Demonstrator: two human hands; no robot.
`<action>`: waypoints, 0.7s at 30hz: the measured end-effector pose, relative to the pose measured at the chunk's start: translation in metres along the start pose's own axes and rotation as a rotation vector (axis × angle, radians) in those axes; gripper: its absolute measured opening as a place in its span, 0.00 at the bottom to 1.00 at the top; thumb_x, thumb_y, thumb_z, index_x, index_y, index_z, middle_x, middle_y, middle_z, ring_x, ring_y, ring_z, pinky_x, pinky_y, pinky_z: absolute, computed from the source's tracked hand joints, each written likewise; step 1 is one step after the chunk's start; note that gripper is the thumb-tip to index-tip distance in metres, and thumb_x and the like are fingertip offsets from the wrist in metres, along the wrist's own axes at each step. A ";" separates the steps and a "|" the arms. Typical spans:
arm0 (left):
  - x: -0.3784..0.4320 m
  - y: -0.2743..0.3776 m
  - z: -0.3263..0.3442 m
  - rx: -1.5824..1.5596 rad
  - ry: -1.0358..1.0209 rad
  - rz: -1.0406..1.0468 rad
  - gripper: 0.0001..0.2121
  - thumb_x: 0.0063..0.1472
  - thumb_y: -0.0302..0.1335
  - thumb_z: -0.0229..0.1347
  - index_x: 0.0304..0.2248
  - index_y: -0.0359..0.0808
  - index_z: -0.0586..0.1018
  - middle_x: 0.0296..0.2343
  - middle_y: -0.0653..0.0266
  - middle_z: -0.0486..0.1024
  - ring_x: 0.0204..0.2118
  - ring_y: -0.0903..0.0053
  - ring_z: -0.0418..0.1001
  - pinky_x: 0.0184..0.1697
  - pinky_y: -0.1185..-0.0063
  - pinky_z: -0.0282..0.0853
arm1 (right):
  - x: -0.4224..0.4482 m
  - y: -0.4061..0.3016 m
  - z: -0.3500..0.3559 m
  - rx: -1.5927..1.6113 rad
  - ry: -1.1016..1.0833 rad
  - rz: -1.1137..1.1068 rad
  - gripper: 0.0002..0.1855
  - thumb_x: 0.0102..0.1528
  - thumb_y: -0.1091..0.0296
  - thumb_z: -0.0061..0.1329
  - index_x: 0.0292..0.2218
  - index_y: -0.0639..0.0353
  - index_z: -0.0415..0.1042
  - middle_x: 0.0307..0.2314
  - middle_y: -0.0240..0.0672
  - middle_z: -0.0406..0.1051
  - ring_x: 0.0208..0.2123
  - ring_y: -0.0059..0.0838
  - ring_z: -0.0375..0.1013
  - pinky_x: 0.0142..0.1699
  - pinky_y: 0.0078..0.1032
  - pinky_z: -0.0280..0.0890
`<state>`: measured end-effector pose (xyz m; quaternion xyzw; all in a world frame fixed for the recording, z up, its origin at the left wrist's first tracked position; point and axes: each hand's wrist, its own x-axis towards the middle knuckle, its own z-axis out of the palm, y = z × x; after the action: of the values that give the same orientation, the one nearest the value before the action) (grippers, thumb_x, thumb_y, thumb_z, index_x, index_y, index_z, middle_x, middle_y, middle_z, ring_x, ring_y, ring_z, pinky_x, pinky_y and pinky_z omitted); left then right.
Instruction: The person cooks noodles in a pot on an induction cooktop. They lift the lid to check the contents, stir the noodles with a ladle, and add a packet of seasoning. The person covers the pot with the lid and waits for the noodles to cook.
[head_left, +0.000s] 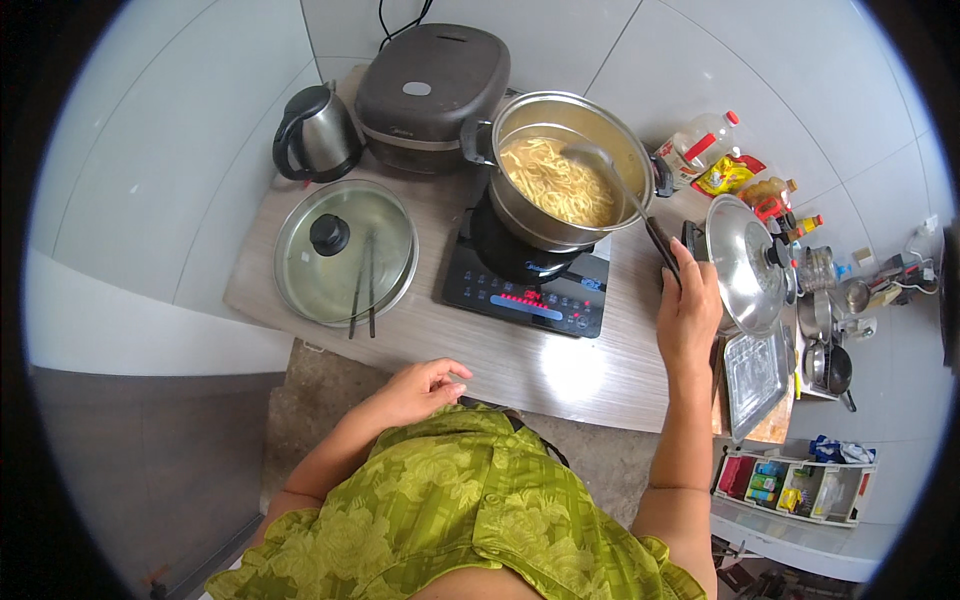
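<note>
My right hand (688, 315) grips the dark handle of a metal ladle (628, 193). Its bowl end dips at the surface of the noodles (551, 180), which lie in cloudy broth inside a steel two-handled pot (517, 211). Beneath the pot is a black induction cooker (480, 289) with its red display lit. Nothing is in my left hand (424, 390), which rests near the table's front edge with loosely curled fingers, the thumb apart from them. To the left, a glass lid (300, 247) with a black knob covers a round vessel, and a pair of chopsticks (362, 300) lies across it.
Behind stand a rice cooker (431, 97) and an electric kettle (322, 139). Right of the pot are a plastic bottle (697, 139), a yellow pouch (727, 176) and a lidded metal pan (742, 262). A clear-looking tray (756, 379) leans by the table's right end, above a shelf rack (795, 487).
</note>
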<state>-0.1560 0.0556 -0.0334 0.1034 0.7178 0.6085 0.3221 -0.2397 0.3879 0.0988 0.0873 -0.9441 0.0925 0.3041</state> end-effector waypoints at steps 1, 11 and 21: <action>0.002 0.000 0.001 -0.015 -0.007 -0.001 0.12 0.62 0.28 0.51 0.44 0.33 0.71 0.27 0.63 0.76 0.29 0.83 0.73 0.33 0.81 0.67 | -0.006 0.001 0.004 0.022 0.023 0.024 0.25 0.49 0.79 0.52 0.49 0.55 0.69 0.26 0.40 0.65 0.27 0.40 0.67 0.33 0.34 0.63; 0.016 0.001 0.013 -0.081 -0.050 -0.029 0.11 0.63 0.26 0.50 0.44 0.32 0.71 0.26 0.66 0.74 0.29 0.85 0.71 0.33 0.83 0.66 | -0.030 0.000 0.014 0.197 0.051 0.159 0.21 0.53 0.78 0.49 0.49 0.57 0.69 0.25 0.40 0.64 0.25 0.36 0.66 0.31 0.28 0.61; 0.039 0.017 0.033 -0.158 -0.154 -0.017 0.10 0.64 0.26 0.48 0.44 0.34 0.71 0.26 0.72 0.70 0.29 0.89 0.69 0.28 0.88 0.64 | -0.038 0.000 0.017 0.159 0.028 0.179 0.19 0.51 0.77 0.51 0.46 0.57 0.71 0.26 0.42 0.65 0.27 0.42 0.67 0.32 0.34 0.62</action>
<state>-0.1706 0.1077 -0.0321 0.1179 0.6415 0.6509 0.3885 -0.2184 0.3879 0.0628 0.0254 -0.9335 0.1951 0.2998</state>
